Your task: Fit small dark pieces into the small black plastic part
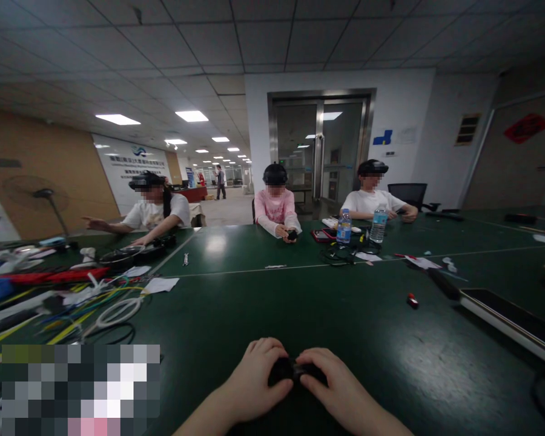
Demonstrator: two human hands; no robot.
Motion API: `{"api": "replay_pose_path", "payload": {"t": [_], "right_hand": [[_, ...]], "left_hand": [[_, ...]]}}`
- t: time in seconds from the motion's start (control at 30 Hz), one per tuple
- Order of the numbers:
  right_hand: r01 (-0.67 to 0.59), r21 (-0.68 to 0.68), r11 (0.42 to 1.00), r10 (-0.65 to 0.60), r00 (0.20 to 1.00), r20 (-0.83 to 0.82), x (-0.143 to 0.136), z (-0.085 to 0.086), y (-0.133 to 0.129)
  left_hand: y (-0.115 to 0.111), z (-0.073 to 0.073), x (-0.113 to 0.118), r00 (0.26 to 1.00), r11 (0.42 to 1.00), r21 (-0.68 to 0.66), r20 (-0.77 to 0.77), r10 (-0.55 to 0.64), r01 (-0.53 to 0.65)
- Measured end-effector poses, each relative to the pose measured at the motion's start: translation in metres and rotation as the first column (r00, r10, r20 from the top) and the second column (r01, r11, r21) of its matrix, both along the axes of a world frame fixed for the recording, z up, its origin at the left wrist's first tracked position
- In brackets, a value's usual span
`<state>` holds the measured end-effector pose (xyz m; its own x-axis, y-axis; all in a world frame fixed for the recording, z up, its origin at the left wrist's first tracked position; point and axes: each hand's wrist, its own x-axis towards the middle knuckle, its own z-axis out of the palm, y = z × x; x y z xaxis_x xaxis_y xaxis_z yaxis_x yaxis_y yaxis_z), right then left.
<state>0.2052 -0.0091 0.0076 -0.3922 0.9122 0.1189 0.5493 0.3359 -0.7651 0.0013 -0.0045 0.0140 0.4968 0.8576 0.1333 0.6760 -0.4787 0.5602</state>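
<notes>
A small dark object [283, 368] is held between my two hands, low over the green table near its front edge. My left hand [258, 380] curls round its left part, the thumb along the near side. Round the right part closes my right hand [330, 381], with thumb and index finger on it. The fingers cover much of the object, so its exact kind does not show. Both thumb tips come close together at its middle.
On the green table [236, 309], cables [118, 312] and tools crowd the left. A small red-and-black item [412, 301] and a tablet-like device [513, 321] lie to the right. Water bottles [378, 225] stand farther back. Three people wearing headsets sit across.
</notes>
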Motion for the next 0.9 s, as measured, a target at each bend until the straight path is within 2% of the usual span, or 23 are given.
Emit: {"api": "replay_pose_path", "payload": {"t": [0.43, 0.53, 0.6, 0.67, 0.77, 0.83, 0.9], "right_hand": [[-0.002, -0.005, 1.0, 0.002, 1.0, -0.009, 0.001, 0.002, -0.002], [-0.032, 0.001, 0.999, 0.032, 0.996, -0.086, 0.0, 0.006, -0.003], [-0.043, 0.006, 0.999, 0.044, 0.986, -0.159, 0.0, 0.008, -0.004], [-0.046, 0.009, 0.999, 0.047, 0.977, -0.21, 0.0, 0.008, -0.004], [-0.048, 0.011, 0.999, 0.049, 0.971, -0.233, 0.001, 0.008, -0.004], [-0.046, 0.013, 0.999, 0.047, 0.971, -0.235, 0.002, 0.009, -0.004], [-0.046, 0.018, 0.999, 0.049, 0.97, -0.237, 0.002, 0.01, -0.004]], "left_hand": [[0.001, -0.003, -0.001, 0.994, 0.999, -0.023, 0.104, -0.02, 0.023], [0.001, -0.004, 0.0, 0.985, 0.998, -0.07, 0.172, 0.01, 0.002], [0.0, -0.005, 0.002, 0.969, 0.989, -0.149, 0.242, 0.042, -0.005], [0.0, -0.006, 0.005, 0.932, 0.967, -0.251, 0.359, 0.049, 0.046], [0.002, -0.009, 0.008, 0.832, 0.903, -0.377, 0.553, 0.042, 0.205], [0.003, -0.011, 0.008, 0.788, 0.861, -0.429, 0.613, 0.055, 0.274], [0.005, -0.013, 0.007, 0.775, 0.838, -0.456, 0.628, 0.064, 0.3]]}}
